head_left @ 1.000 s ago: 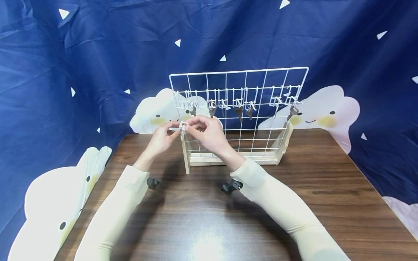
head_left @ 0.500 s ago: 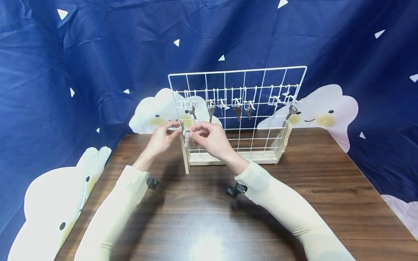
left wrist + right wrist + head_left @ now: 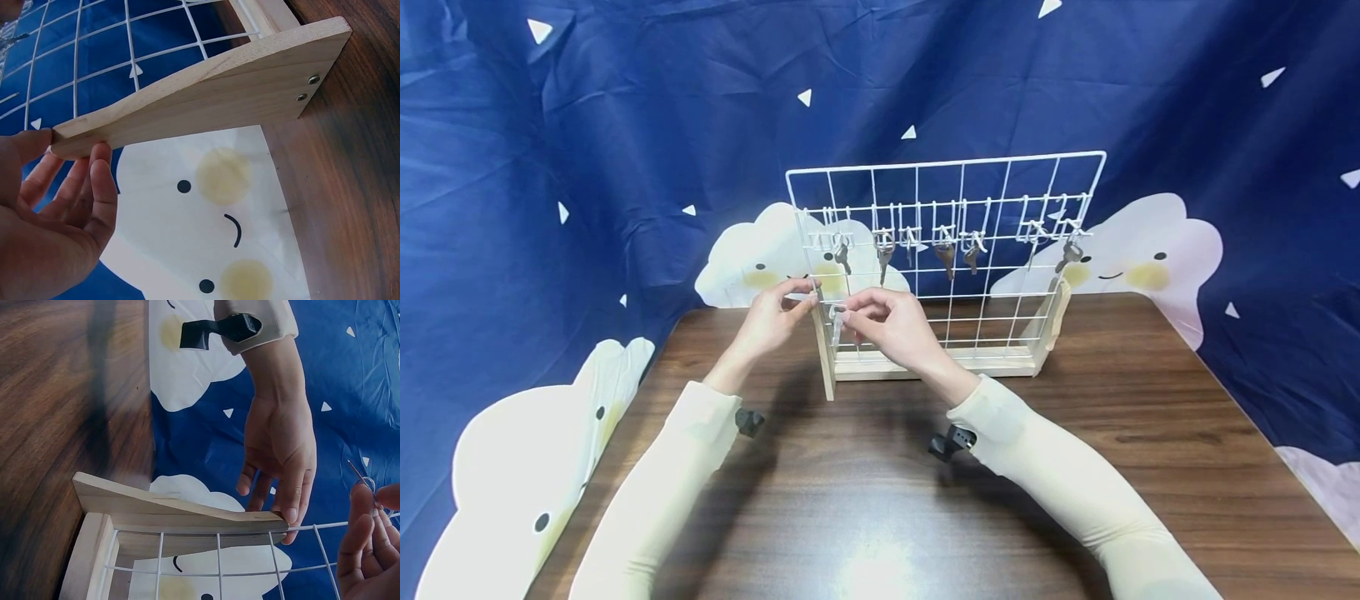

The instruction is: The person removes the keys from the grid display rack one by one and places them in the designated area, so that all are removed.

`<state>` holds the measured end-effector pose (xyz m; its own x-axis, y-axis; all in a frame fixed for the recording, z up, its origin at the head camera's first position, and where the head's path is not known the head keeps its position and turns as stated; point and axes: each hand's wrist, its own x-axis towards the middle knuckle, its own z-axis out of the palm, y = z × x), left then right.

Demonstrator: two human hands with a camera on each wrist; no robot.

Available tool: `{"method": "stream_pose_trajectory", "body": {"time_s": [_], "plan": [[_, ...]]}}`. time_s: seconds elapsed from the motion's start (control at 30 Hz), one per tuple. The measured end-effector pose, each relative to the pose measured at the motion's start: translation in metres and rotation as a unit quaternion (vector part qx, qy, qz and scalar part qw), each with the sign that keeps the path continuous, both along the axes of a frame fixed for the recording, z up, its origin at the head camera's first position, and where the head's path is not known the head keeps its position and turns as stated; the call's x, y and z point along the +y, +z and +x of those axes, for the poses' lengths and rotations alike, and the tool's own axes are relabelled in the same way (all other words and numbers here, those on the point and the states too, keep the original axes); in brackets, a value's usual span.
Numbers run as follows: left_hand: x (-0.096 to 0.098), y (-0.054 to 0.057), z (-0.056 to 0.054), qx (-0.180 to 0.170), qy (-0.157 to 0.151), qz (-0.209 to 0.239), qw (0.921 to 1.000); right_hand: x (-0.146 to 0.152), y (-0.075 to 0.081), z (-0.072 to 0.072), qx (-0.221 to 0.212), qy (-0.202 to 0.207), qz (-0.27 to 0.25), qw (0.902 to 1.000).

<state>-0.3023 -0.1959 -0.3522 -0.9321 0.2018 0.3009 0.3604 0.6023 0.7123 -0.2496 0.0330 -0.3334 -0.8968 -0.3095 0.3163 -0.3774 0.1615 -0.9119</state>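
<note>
My left hand [image 3: 772, 317] holds the top end of the wooden side support [image 3: 827, 362] of a white wire grid rack [image 3: 947, 162]. In the left wrist view its thumb lies on one side of the wood [image 3: 206, 90], the fingertips on the other. Just right of that support, my right hand [image 3: 897, 329] pinches a silver key [image 3: 837, 327] on a small ring, in front of the lower left of the grid. In the right wrist view, the ring [image 3: 370, 484] shows at the thumb and fingertips of the right hand [image 3: 365, 553].
Several keys, such as a brown-toned key [image 3: 946, 257] and the rightmost key [image 3: 1072, 253], hang from white hooks [image 3: 1035, 229] along the grid. The rack stands on a dark wooden table [image 3: 850, 467]. Behind hangs a blue cloth [image 3: 647, 108] with clouds and triangles.
My right hand has moved right and down, away from the left fingers, taking the key along. The left hand stays at the support's top.
</note>
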Motion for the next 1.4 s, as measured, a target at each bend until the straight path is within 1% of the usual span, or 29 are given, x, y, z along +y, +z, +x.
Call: {"method": "stream_pose_trajectory", "body": {"time_s": [0.27, 0.4, 0.77, 0.97, 1.13, 1.3, 1.4], "plan": [[0.002, 0.002, 0.0, 0.004, 0.001, -0.003, 1.0, 0.005, -0.004, 0.002, -0.022, 0.009, 0.007, 0.9997], [0.002, 0.001, 0.0, 0.005, 0.002, -0.007, 1.0, 0.007, -0.01, 0.003, -0.034, 0.017, 0.012, 0.9992], [0.0, -0.001, -0.001, 0.005, 0.002, -0.008, 0.9999, 0.013, -0.022, 0.004, -0.048, 0.023, 0.03, 0.9981], [0.001, -0.001, 0.0, 0.006, 0.0, -0.007, 1.0, 0.015, -0.03, 0.005, -0.072, 0.031, 0.038, 0.9962], [0.0, -0.001, 0.0, 0.003, 0.001, -0.009, 0.9999, 0.016, -0.039, 0.005, -0.099, 0.039, 0.035, 0.9937], [0.0, -0.001, 0.0, 0.005, -0.002, -0.007, 1.0, 0.015, -0.045, 0.007, -0.1, 0.05, 0.036, 0.9931], [0.0, -0.001, 0.0, 0.007, -0.002, -0.006, 1.0, 0.014, -0.049, 0.008, -0.109, 0.056, 0.033, 0.9919]]}}
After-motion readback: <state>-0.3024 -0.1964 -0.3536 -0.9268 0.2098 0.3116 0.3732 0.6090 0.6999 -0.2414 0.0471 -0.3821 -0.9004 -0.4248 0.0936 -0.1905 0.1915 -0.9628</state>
